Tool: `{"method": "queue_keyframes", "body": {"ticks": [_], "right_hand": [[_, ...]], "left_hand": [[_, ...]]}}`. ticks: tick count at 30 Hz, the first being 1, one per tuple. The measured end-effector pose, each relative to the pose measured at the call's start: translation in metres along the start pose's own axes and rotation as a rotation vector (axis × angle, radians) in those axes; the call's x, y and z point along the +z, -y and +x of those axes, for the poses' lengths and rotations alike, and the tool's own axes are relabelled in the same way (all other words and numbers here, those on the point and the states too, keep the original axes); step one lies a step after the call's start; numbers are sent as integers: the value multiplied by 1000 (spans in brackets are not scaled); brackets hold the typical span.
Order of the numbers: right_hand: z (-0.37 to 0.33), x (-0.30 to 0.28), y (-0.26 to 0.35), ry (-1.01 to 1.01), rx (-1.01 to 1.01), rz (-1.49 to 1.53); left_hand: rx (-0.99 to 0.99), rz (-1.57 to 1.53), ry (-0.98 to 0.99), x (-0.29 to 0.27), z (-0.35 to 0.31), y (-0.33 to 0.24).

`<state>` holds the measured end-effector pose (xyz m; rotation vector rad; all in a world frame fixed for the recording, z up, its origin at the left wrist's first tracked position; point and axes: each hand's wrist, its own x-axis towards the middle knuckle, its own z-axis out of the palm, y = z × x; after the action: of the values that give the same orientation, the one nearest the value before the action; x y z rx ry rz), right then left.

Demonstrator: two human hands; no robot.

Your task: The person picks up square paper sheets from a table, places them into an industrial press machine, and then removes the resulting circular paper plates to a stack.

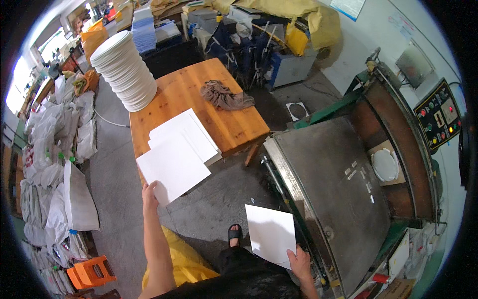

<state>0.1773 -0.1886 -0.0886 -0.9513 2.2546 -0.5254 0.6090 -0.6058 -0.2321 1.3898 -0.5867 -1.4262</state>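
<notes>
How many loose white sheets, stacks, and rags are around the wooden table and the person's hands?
White sheets held in hands: 2 (left hand's sheet, right hand's sheet)
Stack of flat sheets: 1
Stack of round discs: 1
Brown rag: 1
Total: 5

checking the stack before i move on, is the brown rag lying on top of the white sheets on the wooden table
No, the brown rag lies on bare wood of the wooden table, apart from the white sheets nearer the person.

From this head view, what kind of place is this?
Likely a small die-cutting workshop: a heavy metal press with a button panel, a tall stack of white discs, white sheets on a wooden table.
</notes>
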Motion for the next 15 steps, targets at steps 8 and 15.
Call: {"method": "queue_keyframes", "body": {"ticks": [8, 15], "right_hand": [[-4, -13, 15, -87, 75, 884], [-46, -33, 4, -259, 126, 1281]], "left_hand": [[144, 109, 127, 42, -79, -61], [450, 18, 387, 147, -124, -126]]}}
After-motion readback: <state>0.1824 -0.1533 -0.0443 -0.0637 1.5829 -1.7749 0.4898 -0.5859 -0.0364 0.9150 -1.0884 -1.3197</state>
